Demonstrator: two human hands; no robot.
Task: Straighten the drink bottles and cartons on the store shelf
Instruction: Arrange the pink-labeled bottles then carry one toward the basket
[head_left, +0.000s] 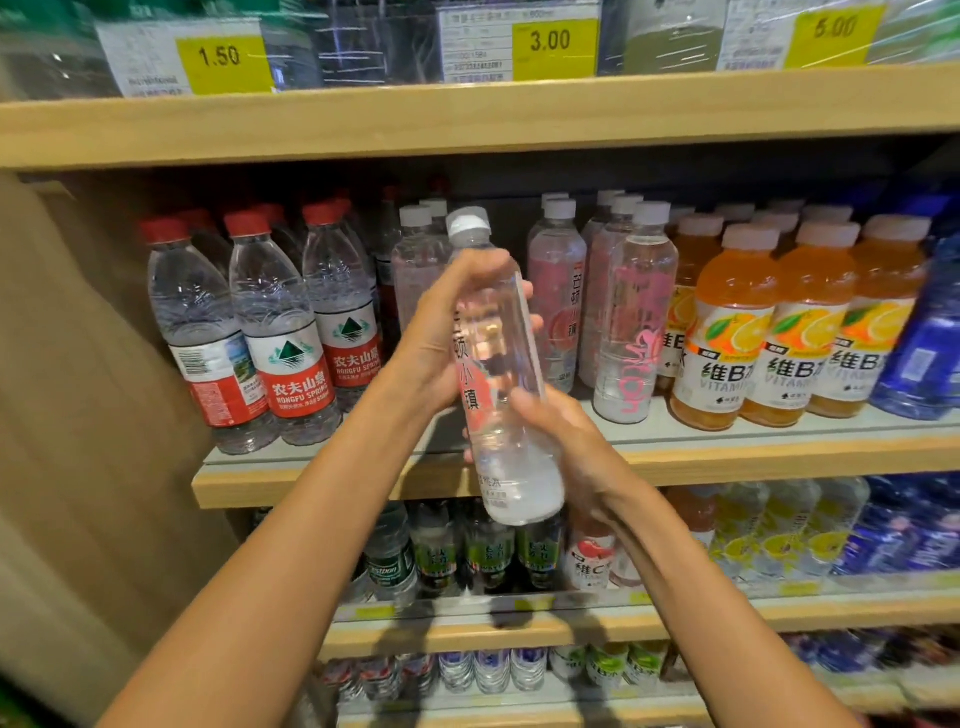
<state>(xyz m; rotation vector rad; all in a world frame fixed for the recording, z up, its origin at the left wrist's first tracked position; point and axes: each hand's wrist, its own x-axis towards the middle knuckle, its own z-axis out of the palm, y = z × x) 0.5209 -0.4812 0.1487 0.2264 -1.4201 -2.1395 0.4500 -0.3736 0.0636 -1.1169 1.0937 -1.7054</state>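
Left hand (431, 335) curled round upper body of clear white-capped plastic bottle with pink label (496, 374); right hand (571, 447) gripping lower part. Held tilted, off wooden shelf (779, 457), in front of red-capped water bottles (270, 322) and orange vitamin drinks (727, 332).

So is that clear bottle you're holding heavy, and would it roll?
Probably fairly heavy for its size: the clear bottle looks full. Laid sideways, its smooth round body would likely roll. Tall and narrow, it could tip easily.

shelf (779, 454): wood | left: red-cap water bottles (280, 332) | middle: clear white-cap bottles (641, 312) | right: orange drinks (727, 332), then blue bottles (930, 343)
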